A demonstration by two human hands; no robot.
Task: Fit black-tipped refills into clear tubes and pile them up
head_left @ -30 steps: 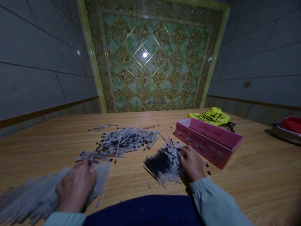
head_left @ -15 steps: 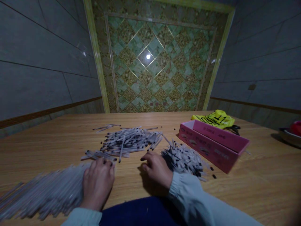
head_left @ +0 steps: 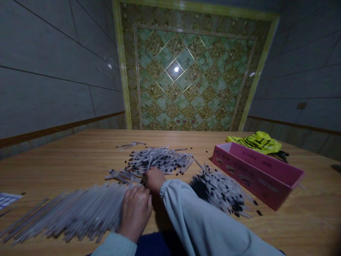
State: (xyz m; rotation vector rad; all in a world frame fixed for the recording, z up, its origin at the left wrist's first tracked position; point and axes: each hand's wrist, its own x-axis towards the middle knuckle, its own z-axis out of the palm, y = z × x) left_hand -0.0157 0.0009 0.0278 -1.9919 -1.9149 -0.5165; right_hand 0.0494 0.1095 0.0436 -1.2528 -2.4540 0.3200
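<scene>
My left hand (head_left: 136,209) rests on the table with curled fingers, against the right end of a wide row of clear thin tubes (head_left: 80,211). Touching or nearly touching its fingertips is my right hand (head_left: 155,180), closed, its fingers pointing down and left. What either hand grips is hidden and blurred. Just beyond them lies a loose pile of whitish tubes with dark ends (head_left: 162,160). A smaller bunch of similar tubes (head_left: 119,176) sits nearer the left hand. Right of my right forearm is a heap of short whitish pieces with black parts (head_left: 221,188).
An open pink box (head_left: 255,177) with printed sides stands at the right. Behind it lies a crumpled yellow bag (head_left: 255,141) with black lettering. A printed paper (head_left: 9,201) shows at the left edge. Small black bits (head_left: 259,212) are scattered by the right heap.
My right hand has moved left and forward, meeting my left hand's fingertips; its fingers were apart before. The whole view has shifted slightly, bringing the paper in at left.
</scene>
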